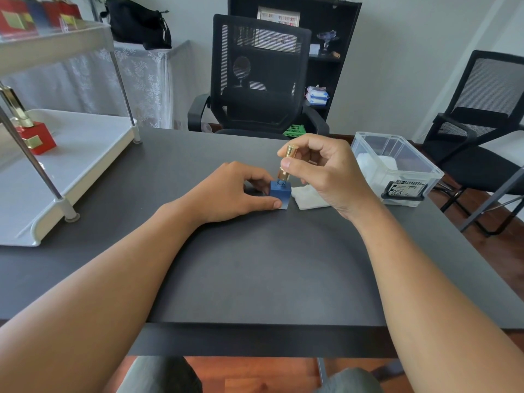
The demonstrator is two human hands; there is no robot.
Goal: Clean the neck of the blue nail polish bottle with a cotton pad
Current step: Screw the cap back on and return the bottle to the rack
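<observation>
The blue nail polish bottle [280, 194], a small square block, stands upright on the dark table [255, 265]. My left hand [235, 191] grips its body from the left, thumb along the front. My right hand [326, 171] pinches the tall gold cap [287, 163] just above the bottle; a bit of the blue threaded neck shows under the cap. A white cotton pad [307, 197] lies flat on the table right beside the bottle, partly under my right hand.
A clear plastic box [397, 168] holding white pads sits at the right. A white tiered rack [71, 165] with a red gold-capped bottle [35, 137] stands at the left. Black office chairs stand beyond the table's far edge and at the right.
</observation>
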